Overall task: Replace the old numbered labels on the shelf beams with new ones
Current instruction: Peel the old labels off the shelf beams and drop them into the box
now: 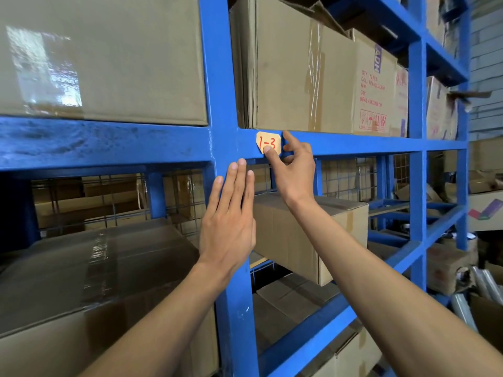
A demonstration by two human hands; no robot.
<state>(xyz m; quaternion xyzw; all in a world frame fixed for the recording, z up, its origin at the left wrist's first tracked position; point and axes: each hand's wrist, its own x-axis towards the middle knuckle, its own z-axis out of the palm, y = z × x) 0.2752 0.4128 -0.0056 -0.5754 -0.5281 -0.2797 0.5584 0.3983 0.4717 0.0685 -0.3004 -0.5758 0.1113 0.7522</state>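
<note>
I see a small cream paper label with clipped corners and "1-3" written on it in red [268, 142] stuck on the front face of the blue painted steel horizontal shelf beam [353, 144], just right of where that beam meets the blue steel upright post [220, 77]. My right hand [295, 170] reaches up to it: the thumb [269, 153] presses flat on the lower part of the label, the index finger [290, 138] points up along the label's right edge with its tip near the beam's top edge, and the other fingers curl loosely under the beam, so nothing is gripped or pinched that I can make out. My left hand [228, 219] is spread flat, fingers straight and close together, palm toward the upright post below the beam joint; the fingertips [241, 164] come just under the beam, a little left of and below the label, and this hand holds nothing. Whether the palm truly touches the post I cannot tell.

Above the beam, right of the post, stands a tall brown cardboard carton with clear tape down its front [294, 66], and next to it on the right a carton printed in red and purple [375, 85]. Left of the post a large taped carton [103, 55] fills the upper bay. Below the beam, just behind my right forearm, sits a smaller plain brown carton [313, 232], and farther back there is wire mesh [345, 178].
</note>
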